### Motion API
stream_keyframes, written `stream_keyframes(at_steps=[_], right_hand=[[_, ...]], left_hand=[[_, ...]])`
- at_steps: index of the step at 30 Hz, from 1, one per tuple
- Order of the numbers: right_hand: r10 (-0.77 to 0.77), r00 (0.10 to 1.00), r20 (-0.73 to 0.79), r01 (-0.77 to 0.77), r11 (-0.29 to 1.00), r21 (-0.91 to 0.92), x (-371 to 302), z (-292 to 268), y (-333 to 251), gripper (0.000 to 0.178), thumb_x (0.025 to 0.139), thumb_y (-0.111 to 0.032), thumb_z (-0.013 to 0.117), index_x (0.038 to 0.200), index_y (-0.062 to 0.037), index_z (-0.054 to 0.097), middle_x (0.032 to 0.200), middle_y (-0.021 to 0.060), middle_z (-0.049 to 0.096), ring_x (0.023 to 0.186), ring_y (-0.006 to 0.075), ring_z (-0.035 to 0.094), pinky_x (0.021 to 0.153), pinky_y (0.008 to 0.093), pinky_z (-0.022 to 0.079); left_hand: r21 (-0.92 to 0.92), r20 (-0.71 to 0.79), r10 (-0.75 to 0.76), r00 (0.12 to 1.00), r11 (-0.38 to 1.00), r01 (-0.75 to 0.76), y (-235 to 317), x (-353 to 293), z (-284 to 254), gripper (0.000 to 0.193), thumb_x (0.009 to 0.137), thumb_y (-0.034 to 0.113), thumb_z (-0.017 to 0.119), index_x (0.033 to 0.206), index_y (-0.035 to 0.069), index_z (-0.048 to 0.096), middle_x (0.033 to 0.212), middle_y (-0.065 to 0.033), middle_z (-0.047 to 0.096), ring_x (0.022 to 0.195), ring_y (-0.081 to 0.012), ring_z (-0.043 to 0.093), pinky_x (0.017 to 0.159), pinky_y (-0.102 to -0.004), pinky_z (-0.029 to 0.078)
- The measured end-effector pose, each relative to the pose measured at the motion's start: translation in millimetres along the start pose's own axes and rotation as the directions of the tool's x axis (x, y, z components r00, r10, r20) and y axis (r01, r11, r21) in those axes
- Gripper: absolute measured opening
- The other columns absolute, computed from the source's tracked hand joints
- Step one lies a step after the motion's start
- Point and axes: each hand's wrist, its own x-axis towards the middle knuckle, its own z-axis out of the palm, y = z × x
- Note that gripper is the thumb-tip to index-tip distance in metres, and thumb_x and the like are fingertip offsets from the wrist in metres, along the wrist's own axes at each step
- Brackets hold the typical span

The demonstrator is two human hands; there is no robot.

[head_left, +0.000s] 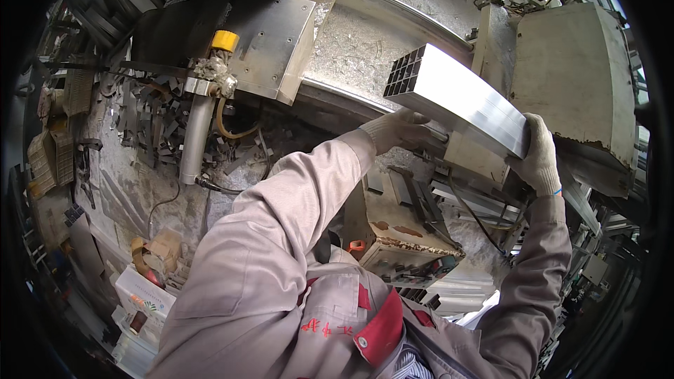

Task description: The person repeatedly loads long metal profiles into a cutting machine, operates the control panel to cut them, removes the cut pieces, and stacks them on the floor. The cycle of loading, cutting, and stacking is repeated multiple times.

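Above the saw bench, an aluminium profile is held off the surface, tilted, its honeycombed open end facing up-left. Left hand, gloved, cups the underside near the open end, fingers curled against it. Right hand, gloved, wraps the far lower end, fingers pressed onto the face. Both grips closed on the profile; it touches no support that I can see. Judgement: carrying stage, piece lifted but not yet set down or clamped. Bench coated in chips; scrap offcuts litter the left side beside a pneumatic cylinder.
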Motion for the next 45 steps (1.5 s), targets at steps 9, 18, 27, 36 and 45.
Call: stream_keyframes(at_steps=[9, 18, 27, 36, 45], right_hand=[[0.034, 0.998, 0.056, -0.033, 0.999, -0.021, 5.4, -7.2, -7.8, 0.096, 0.052, -0.006, 0.100, 0.140, -0.0062, 0.062, 0.126, 0.0197, 0.073, 0.118, 0.0449, 0.071, 0.103, 0.0501, 0.059], [0.038, 0.993, 0.115, -0.027, 0.995, -0.101, 35.4, -12.7, -55.4, 0.094, 0.051, -0.011, 0.099, 0.138, -0.0076, 0.063, 0.128, 0.0173, 0.072, 0.121, 0.0445, 0.067, 0.107, 0.0533, 0.054], [-0.100, 0.989, 0.110, 0.109, 0.991, -0.080, 115.9, -1.7, -155.0, 0.091, 0.061, -0.017, 0.100, 0.142, -0.0021, 0.062, 0.127, 0.0209, 0.073, 0.120, 0.0428, 0.070, 0.108, 0.0515, 0.055], [-0.131, 0.982, 0.133, 0.137, 0.990, -0.038, 163.5, 8.6, -213.3, 0.080, 0.064, -0.018, 0.098, 0.134, -0.0003, 0.064, 0.115, 0.0227, 0.074, 0.108, 0.0436, 0.076, 0.094, 0.0493, 0.063], [-0.102, 0.989, 0.103, 0.096, 0.993, 0.062, 160.5, 11.1, -211.9, 0.094, 0.062, -0.018, 0.099, 0.146, -0.0009, 0.059, 0.126, 0.0248, 0.075, 0.116, 0.0433, 0.077, 0.099, 0.0480, 0.064]], left_hand=[[-0.233, 0.158, 0.342, 0.926, 0.924, -0.302, -35.3, 57.8, 31.8, 0.021, 0.100, 0.001, 0.082, 0.120, 0.007, 0.085, 0.125, -0.0040, 0.083, 0.119, -0.0173, 0.076, 0.104, -0.0329, 0.061], [0.176, 0.141, 0.687, 0.713, 0.691, -0.701, -22.7, 38.8, -2.7, 0.022, 0.099, -0.001, 0.084, 0.119, 0.009, 0.086, 0.120, -0.0116, 0.083, 0.113, -0.0238, 0.080, 0.098, -0.0329, 0.064], [-0.797, 0.018, 0.660, 0.751, 0.463, -0.387, 47.7, 12.9, -76.7, 0.072, 0.100, 0.023, 0.085, 0.165, 0.014, 0.057, 0.168, -0.0056, 0.059, 0.160, -0.0308, 0.048, 0.138, -0.0537, 0.031], [-0.822, -0.186, 0.599, 0.779, 0.339, -0.458, 65.2, 11.1, -108.3, 0.078, 0.102, 0.051, 0.083, 0.163, 0.011, 0.055, 0.164, -0.0029, 0.059, 0.155, -0.0259, 0.051, 0.136, -0.0454, 0.034], [-0.596, -0.077, 0.515, 0.853, 0.662, -0.454, 49.6, 14.4, -29.0, 0.114, 0.078, 0.077, 0.092, 0.163, 0.011, 0.054, 0.161, -0.0037, 0.059, 0.157, -0.0238, 0.049, 0.133, -0.0476, 0.037]])
